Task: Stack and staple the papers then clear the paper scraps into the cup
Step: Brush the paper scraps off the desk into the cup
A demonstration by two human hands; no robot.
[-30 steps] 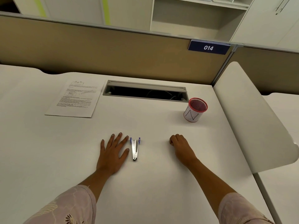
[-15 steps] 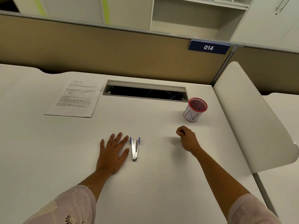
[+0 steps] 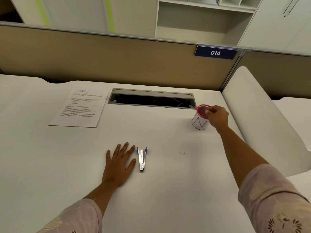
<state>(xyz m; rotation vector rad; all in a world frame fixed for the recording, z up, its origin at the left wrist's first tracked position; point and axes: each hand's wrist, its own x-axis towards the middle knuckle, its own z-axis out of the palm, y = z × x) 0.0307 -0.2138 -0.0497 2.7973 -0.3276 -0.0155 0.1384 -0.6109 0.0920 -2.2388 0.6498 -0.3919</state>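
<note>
Your right hand is hovering, fingers pinched together, over the red-rimmed white cup at 2 o'clock; any scrap is hidden. Left hand is lying flat, fingers apart, beside the silver stapler. Printed white papers are lying at 11 o'clock.

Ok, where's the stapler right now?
In the head view, the stapler lies on the desk just right of the flat left hand, near centre.
</note>
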